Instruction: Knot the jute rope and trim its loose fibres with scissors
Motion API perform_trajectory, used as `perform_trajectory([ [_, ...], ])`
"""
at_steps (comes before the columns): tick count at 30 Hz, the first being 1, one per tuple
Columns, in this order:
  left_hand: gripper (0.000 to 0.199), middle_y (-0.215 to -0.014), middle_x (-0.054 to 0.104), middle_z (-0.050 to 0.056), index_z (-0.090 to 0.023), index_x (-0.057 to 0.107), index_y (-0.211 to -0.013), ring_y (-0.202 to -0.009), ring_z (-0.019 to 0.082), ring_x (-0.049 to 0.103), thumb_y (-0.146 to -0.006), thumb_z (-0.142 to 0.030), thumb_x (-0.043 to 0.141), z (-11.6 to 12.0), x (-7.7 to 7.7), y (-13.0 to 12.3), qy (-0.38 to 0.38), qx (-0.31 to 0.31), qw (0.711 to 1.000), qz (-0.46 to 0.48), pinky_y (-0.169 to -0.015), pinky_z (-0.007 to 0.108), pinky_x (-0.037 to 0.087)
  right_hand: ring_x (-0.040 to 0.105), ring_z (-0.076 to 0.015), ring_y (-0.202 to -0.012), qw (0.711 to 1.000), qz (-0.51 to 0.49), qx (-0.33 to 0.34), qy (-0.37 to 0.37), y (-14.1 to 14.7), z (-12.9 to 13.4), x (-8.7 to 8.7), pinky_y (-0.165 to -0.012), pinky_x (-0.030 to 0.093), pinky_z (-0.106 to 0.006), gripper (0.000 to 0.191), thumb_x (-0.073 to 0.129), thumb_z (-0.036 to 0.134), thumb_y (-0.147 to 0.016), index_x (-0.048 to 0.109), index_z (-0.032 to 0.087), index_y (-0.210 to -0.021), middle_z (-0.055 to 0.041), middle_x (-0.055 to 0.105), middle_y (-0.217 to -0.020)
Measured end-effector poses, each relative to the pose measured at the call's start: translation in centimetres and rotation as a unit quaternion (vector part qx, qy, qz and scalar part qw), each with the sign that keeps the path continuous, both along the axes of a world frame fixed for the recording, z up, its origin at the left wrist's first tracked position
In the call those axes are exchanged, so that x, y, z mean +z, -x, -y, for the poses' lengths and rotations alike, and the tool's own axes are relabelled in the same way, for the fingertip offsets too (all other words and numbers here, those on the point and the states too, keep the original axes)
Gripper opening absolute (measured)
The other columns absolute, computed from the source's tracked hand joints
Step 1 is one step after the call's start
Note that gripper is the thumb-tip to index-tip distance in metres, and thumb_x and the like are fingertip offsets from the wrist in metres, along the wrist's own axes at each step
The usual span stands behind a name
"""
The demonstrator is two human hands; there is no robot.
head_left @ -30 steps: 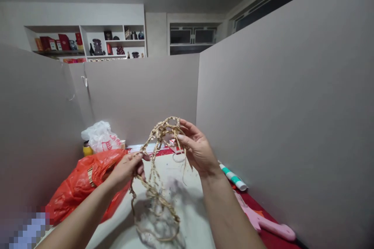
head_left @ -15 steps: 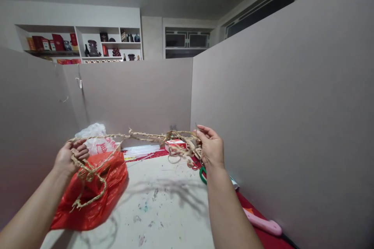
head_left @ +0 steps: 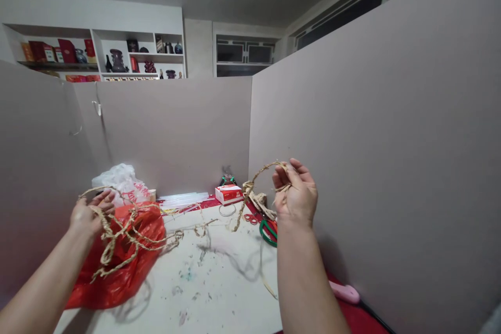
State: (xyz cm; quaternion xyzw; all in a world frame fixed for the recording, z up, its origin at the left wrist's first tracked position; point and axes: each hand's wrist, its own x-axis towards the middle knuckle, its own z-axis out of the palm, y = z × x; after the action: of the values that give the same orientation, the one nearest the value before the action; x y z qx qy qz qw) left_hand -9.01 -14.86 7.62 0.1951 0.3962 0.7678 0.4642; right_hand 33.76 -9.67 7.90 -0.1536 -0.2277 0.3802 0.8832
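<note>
My left hand point(head_left: 88, 215) is on the left above a red plastic bag point(head_left: 146, 227), its fingers curled around a tangle of braided straw cord point(head_left: 113, 237). Loops of that cord hang below the palm, and a thinner strand trails right over the white board. On the right, my right hand point(head_left: 295, 190) is raised with its fingers pinching another piece of braided straw cord point(head_left: 264, 169). This piece arches left to a knot and dangles down. A pale strip hangs near my right forearm. The two cords look apart.
A white plastic bag point(head_left: 119, 180), clear sticks point(head_left: 183, 200) and a red-white box point(head_left: 229, 194) stand along the back. Green-handled scissors point(head_left: 267, 234) lie near my right wrist, red-handled scissors point(head_left: 250, 218) beside them. A pink handle point(head_left: 345, 292) is at the right. Grey partitions surround the board point(head_left: 219, 292).
The cord stretched between my hands has come apart into two pieces. My right hand has moved right and slightly up, while the left one's fingers have loosened a little and the strand beside it sags.
</note>
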Motion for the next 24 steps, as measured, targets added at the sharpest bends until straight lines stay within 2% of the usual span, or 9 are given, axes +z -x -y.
perform_trajectory([
  [4,0.011,-0.076,0.067,0.009,-0.012,0.060,-0.087,-0.042,0.009,0.053,-0.080,-0.012,0.051,-0.7,-1.5,-3.0,0.055,-0.094,0.983,-0.147,-0.037,0.019,0.042,0.064,-0.0050,-0.059,0.996,0.050,0.067,-0.034,0.7,1.3,0.8,-0.054,0.053,-0.014,0.032,0.076,0.021,-0.059,0.063,0.020,-0.089,0.0055,0.067,-0.075],
  [6,0.032,-0.096,0.069,0.013,-0.015,0.062,-0.099,-0.069,0.019,0.067,-0.068,-0.007,0.063,-0.4,-1.9,-4.5,0.055,-0.194,0.949,-0.241,-0.054,0.024,0.052,0.063,-0.0047,-0.060,0.991,0.087,0.092,-0.042,1.0,1.6,0.9,-0.055,0.053,-0.014,0.030,0.076,0.023,-0.062,0.063,0.022,-0.089,0.0055,0.068,-0.077],
  [8,0.057,-0.119,0.062,0.014,-0.022,0.060,-0.114,-0.101,0.027,0.063,-0.060,-0.004,0.066,0.4,-1.8,-5.8,0.051,-0.247,0.912,-0.325,-0.069,0.029,0.054,0.063,-0.0047,-0.061,0.985,0.125,0.113,-0.043,1.4,1.8,0.9,-0.058,0.054,-0.015,0.028,0.076,0.024,-0.064,0.064,0.024,-0.090,0.0054,0.068,-0.080],
  [10,0.071,-0.138,0.049,0.012,-0.027,0.057,-0.123,-0.125,0.030,0.047,-0.057,-0.003,0.065,1.4,-1.1,-7.2,0.030,-0.217,0.891,-0.399,-0.079,0.030,0.053,0.063,-0.0052,-0.062,0.978,0.156,0.130,-0.043,1.9,2.0,0.9,-0.060,0.055,-0.017,0.026,0.074,0.025,-0.066,0.064,0.025,-0.090,0.0050,0.068,-0.081],
  [12,0.078,-0.147,0.038,0.007,-0.030,0.054,-0.128,-0.135,0.033,0.033,-0.055,-0.003,0.065,2.5,-0.1,-8.8,0.000,-0.181,0.863,-0.471,-0.086,0.032,0.050,0.064,-0.0059,-0.062,0.971,0.176,0.153,-0.047,2.5,2.3,1.0,-0.060,0.056,-0.018,0.025,0.073,0.024,-0.067,0.065,0.024,-0.091,0.0043,0.068,-0.081],
  [14,0.078,-0.147,0.039,0.005,-0.031,0.054,-0.128,-0.137,0.032,0.030,-0.056,-0.001,0.063,3.5,0.5,-10.8,-0.051,-0.168,0.847,-0.501,-0.092,0.034,0.048,0.063,-0.0062,-0.061,0.965,0.183,0.182,-0.056,3.3,2.8,1.2,-0.059,0.055,-0.017,0.024,0.073,0.022,-0.067,0.066,0.024,-0.090,0.0038,0.067,-0.080],
  [19,0.064,-0.139,0.048,0.011,-0.030,0.052,-0.130,-0.128,0.031,0.044,-0.069,-0.016,0.069,4.0,-0.4,-16.8,-0.113,-0.293,0.840,-0.443,-0.090,0.043,0.048,0.063,-0.0059,-0.059,0.940,0.212,0.254,-0.090,5.3,4.4,1.4,-0.059,0.055,-0.016,0.018,0.071,0.023,-0.071,0.066,0.024,-0.088,0.0038,0.067,-0.078],
  [22,0.032,-0.116,0.064,0.012,-0.022,0.066,-0.105,-0.108,0.025,0.059,-0.074,-0.028,0.070,2.7,-2.0,-19.1,-0.130,-0.372,0.828,-0.400,-0.090,0.039,0.047,0.064,-0.0075,-0.062,0.925,0.257,0.262,-0.098,5.7,4.9,1.3,-0.064,0.057,-0.020,0.018,0.070,0.025,-0.073,0.066,0.023,-0.090,0.0025,0.068,-0.081],
  [24,0.018,-0.093,0.070,0.009,-0.018,0.066,-0.087,-0.087,0.019,0.065,-0.077,-0.033,0.067,1.7,-2.8,-19.8,-0.117,-0.409,0.833,-0.354,-0.083,0.036,0.049,0.065,-0.0080,-0.063,0.928,0.263,0.246,-0.096,5.4,4.7,1.2,-0.065,0.057,-0.021,0.017,0.069,0.025,-0.073,0.065,0.023,-0.090,0.0023,0.068,-0.081],
])
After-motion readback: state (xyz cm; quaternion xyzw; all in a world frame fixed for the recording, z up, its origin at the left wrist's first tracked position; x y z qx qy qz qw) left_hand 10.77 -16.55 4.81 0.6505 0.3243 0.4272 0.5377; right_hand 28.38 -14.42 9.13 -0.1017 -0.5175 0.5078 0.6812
